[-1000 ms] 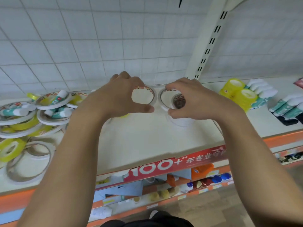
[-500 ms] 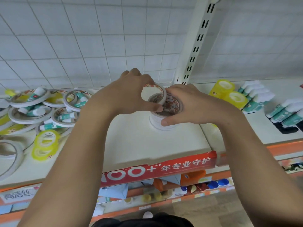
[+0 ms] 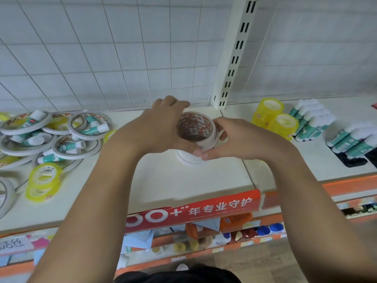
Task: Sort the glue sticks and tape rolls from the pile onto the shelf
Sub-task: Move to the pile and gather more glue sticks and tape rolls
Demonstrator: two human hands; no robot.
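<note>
— What lies on the shelf (image 3: 183,180)?
— At the left, a pile of flat white rolls (image 3: 15,151), overlapping, with loose sticks (image 3: 70,146) of glue lying in and on them. Just in front of the pile sit yellow rolls (image 3: 43,182), stacked and tilted.
— And the middle?
— A stack (image 3: 187,160) of white tape stands near the back wall.
— To the right?
— Past the post (image 3: 234,58), two yellow stacks (image 3: 273,117) stand touching. Beside them are glue sticks (image 3: 314,123) in tight rows. A second group (image 3: 350,137) lies further right, against a dark tray (image 3: 353,161).
— The front edge?
— A red strip (image 3: 204,209) with white print.
</note>
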